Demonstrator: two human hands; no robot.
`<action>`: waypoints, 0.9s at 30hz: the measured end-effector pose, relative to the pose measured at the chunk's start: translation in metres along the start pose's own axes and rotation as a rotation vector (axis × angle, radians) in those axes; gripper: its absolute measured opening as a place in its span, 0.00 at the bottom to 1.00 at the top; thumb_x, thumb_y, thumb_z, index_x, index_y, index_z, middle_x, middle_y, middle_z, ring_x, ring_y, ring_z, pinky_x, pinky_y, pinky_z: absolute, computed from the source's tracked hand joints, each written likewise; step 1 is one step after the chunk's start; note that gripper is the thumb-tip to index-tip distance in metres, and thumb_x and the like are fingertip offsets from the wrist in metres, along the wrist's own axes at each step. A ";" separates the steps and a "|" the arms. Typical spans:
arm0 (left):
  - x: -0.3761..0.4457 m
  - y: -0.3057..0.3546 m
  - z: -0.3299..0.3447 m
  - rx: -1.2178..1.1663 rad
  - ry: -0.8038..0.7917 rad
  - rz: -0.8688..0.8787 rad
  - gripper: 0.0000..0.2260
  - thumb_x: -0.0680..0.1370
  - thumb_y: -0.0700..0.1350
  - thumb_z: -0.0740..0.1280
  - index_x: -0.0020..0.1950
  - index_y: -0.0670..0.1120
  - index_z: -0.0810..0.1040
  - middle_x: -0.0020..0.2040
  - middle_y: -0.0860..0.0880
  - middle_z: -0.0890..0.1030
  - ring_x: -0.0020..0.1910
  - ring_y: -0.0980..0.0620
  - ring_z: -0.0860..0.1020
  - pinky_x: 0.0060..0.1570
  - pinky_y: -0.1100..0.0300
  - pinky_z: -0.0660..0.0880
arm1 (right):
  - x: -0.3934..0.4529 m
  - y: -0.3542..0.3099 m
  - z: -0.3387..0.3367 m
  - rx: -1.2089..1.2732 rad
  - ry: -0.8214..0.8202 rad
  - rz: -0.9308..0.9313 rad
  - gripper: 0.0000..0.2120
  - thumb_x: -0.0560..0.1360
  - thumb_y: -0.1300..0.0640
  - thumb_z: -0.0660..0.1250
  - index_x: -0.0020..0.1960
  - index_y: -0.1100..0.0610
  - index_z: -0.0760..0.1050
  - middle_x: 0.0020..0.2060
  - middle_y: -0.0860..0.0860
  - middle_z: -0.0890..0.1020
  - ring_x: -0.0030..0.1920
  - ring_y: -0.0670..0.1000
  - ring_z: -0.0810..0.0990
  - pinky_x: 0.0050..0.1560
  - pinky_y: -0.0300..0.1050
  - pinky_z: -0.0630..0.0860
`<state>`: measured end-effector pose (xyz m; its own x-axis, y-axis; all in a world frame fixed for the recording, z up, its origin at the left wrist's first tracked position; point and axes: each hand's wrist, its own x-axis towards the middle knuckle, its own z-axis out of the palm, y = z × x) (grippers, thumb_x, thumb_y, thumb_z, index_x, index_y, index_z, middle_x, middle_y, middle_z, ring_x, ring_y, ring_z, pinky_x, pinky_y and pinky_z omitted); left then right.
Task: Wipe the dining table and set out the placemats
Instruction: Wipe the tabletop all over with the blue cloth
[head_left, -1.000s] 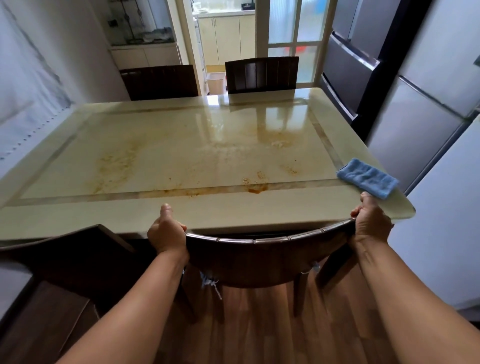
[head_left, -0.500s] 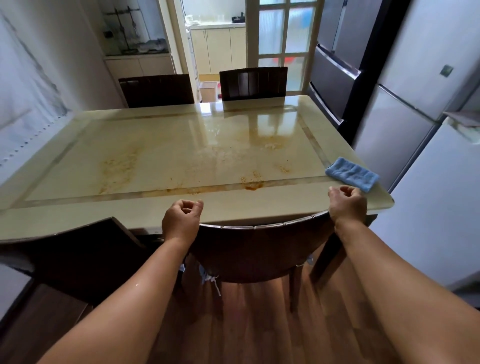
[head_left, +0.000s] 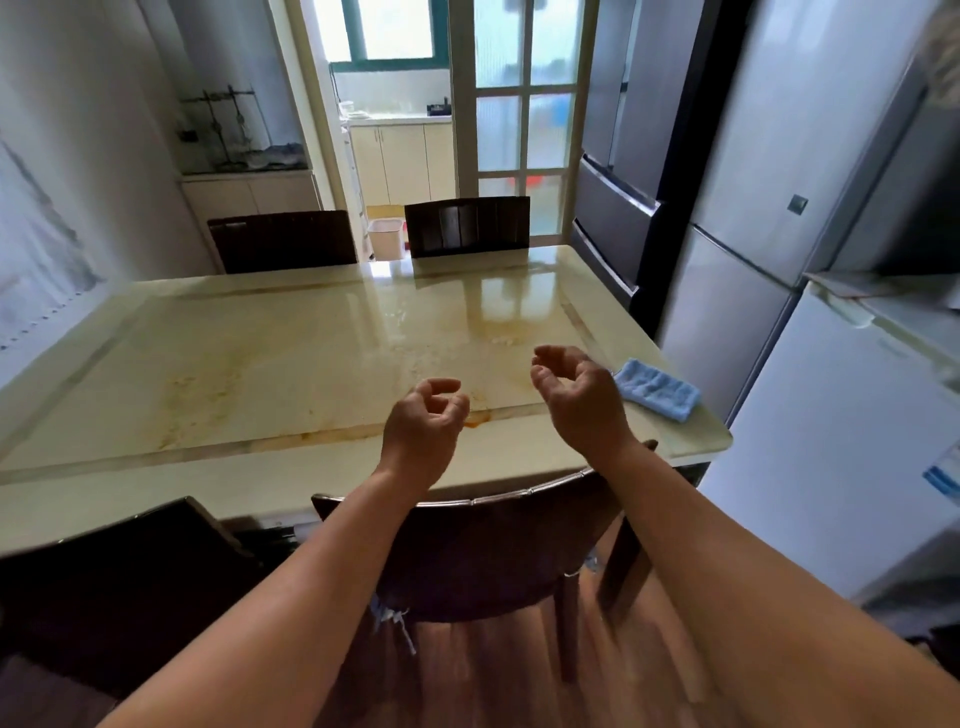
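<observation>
While both arms are raised over the near edge of the bench (head_left: 270, 364), the left hand (head_left: 423, 431) and the right hand (head_left: 582, 400) are seen with fingers loosely curled, and nothing is held in either grip. A folded blue cloth (head_left: 657, 388) is laid on the near right corner, just beside the right hand. Orange stains are spread on the top. A dark chair (head_left: 483, 551) is pushed in below.

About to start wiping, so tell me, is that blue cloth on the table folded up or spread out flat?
Folded. The blue cloth lies as a compact, thick rectangle near the table's right edge.
</observation>
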<state>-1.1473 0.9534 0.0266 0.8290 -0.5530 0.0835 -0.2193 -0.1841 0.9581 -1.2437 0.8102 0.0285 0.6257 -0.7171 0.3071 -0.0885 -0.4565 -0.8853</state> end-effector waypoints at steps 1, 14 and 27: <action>0.003 0.006 0.006 -0.028 -0.020 0.000 0.07 0.77 0.44 0.65 0.55 0.45 0.76 0.44 0.45 0.81 0.42 0.47 0.79 0.49 0.52 0.78 | 0.006 0.000 -0.001 -0.007 -0.029 -0.013 0.11 0.76 0.58 0.65 0.57 0.55 0.78 0.52 0.49 0.82 0.55 0.47 0.79 0.59 0.41 0.72; 0.130 0.012 0.164 0.184 -0.223 -0.042 0.12 0.77 0.46 0.65 0.60 0.47 0.76 0.41 0.53 0.79 0.40 0.55 0.77 0.47 0.59 0.75 | 0.157 0.114 -0.065 -0.131 -0.284 -0.030 0.13 0.78 0.63 0.60 0.57 0.54 0.79 0.51 0.48 0.82 0.42 0.37 0.78 0.49 0.33 0.72; 0.191 -0.048 0.256 0.379 -0.326 -0.241 0.10 0.77 0.44 0.65 0.57 0.48 0.78 0.44 0.50 0.79 0.40 0.53 0.75 0.48 0.61 0.75 | 0.216 0.293 -0.107 -0.891 -0.665 0.047 0.20 0.76 0.42 0.61 0.67 0.37 0.68 0.72 0.42 0.63 0.72 0.50 0.55 0.66 0.51 0.54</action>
<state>-1.1100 0.6482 -0.0739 0.6896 -0.6707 -0.2731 -0.2625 -0.5829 0.7690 -1.2177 0.4648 -0.1272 0.8744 -0.4398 -0.2048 -0.4806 -0.8430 -0.2414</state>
